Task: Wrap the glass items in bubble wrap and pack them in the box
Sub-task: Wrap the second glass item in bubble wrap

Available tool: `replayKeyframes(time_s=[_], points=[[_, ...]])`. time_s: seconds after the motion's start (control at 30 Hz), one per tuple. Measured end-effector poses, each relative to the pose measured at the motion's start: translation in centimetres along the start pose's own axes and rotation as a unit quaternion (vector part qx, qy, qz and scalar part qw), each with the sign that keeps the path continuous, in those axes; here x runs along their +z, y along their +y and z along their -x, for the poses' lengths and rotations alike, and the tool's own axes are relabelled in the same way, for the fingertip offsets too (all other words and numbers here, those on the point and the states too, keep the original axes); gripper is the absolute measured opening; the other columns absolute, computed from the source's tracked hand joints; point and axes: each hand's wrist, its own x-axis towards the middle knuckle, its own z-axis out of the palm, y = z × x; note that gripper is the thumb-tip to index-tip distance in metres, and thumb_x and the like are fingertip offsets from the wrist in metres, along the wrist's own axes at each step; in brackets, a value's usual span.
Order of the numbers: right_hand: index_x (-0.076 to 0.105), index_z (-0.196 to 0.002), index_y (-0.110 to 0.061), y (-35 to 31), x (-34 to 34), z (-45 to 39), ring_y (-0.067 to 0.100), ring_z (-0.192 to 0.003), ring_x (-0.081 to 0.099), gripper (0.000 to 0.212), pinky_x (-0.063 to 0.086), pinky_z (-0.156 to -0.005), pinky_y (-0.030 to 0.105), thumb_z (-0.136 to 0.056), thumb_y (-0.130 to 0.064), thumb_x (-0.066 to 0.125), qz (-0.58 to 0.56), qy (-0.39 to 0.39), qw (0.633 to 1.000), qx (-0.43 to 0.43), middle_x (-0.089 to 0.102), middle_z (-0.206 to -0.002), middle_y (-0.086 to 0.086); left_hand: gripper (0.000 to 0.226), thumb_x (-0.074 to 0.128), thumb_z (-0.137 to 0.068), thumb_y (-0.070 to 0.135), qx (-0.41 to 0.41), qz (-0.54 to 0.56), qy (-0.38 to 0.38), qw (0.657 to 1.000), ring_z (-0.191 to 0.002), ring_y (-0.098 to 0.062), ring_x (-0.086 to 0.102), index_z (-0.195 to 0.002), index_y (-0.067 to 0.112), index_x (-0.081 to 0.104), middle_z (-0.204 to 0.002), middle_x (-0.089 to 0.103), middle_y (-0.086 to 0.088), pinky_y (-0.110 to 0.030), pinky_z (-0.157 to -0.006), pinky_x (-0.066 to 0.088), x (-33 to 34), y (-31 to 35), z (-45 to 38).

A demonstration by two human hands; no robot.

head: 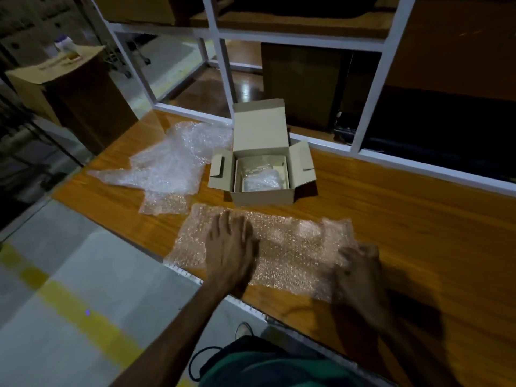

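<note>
From the head camera, a wooden desk (pixel 377 208) is seen with a sheet of bubble wrap (pixel 290 247) spread flat at its near edge. The left hand (pixel 230 241) is laid on the sheet's left part with fingers straight and flat, pressing it down. The right hand (pixel 360 266) is placed at the sheet's right edge, its fingers curled; it is blurred, and whether the wrap is pinched cannot be told. Just beyond the sheet, toward the far edge, an open cardboard box (pixel 262 196) is stood with its lid flap raised and side flaps spread. Inside it a bubble-wrapped bundle (pixel 261 180) is seen; its contents cannot be made out. A loose pile of bubble wrap (pixel 173 160) is spread toward the desk's left edge, beside the box, with a smaller piece (pixel 164 203) at its near side
</note>
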Motion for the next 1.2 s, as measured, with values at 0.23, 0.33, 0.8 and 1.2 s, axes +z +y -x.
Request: replayKeyframes(time_s=[0.23,0.33,0.8,1.2], points=[[0.042,-0.157,-0.019,-3.6,3.1,-1.4,0.031,-0.161,0.012,0.068,0.013,-0.129,0.056,-0.1,-0.056,0.039,0.148,-0.033,0.962,-0.229,0.016,-0.174,0.012,0.077,0.019,-0.097,0.08,-0.027,-0.014,-0.07,0.997,-0.157,-0.04,0.013,-0.158,0.033,0.026,-0.171,0.017,-0.014,-0.063,-0.124,0.016,3.9,0.4,1.3],[0.022,-0.166,-0.027,-4.2,5.1,-2.6,0.024,-0.163,0.001,0.075,-0.003,-0.131,0.051,-0.103,-0.066,0.021,0.156,-0.119,0.945,-0.262,0.003,-0.176,0.002,0.083,0.015,-0.096,0.085,-0.033,0.011,-0.075,0.997,-0.162,-0.033,-0.005,-0.165,0.039,0.013,-0.176,-0.001,-0.007,-0.061,-0.127,0.001,4.3,-0.1,1.5],[0.077,-0.106,-0.02,-19.7,1.0,-18.2,0.016,-0.081,0.072,0.017,0.061,-0.07,0.033,-0.102,-0.025,0.061,0.01,0.006,0.973,-0.23,0.077,-0.097,0.002,0.042,0.052,-0.108,0.04,-0.072,0.23,0.075,0.968,-0.127,-0.019,0.05,-0.143,0.017,0.059,-0.145,0.05,-0.004,-0.035,-0.102,0.047,1.1,-2.1,-0.4],[0.066,-0.095,-0.001,-23.6,5.0,-26.5,0.021,-0.066,0.073,0.015,0.059,-0.06,0.034,-0.088,-0.006,0.079,-0.029,-0.131,0.99,0.03,0.073,-0.077,0.013,0.035,0.063,-0.103,0.025,-0.137,0.291,0.096,0.942,-0.113,-0.006,0.049,-0.137,0.017,0.062,-0.134,0.056,0.0,-0.015,-0.094,0.038,1.3,-3.6,-1.5]])
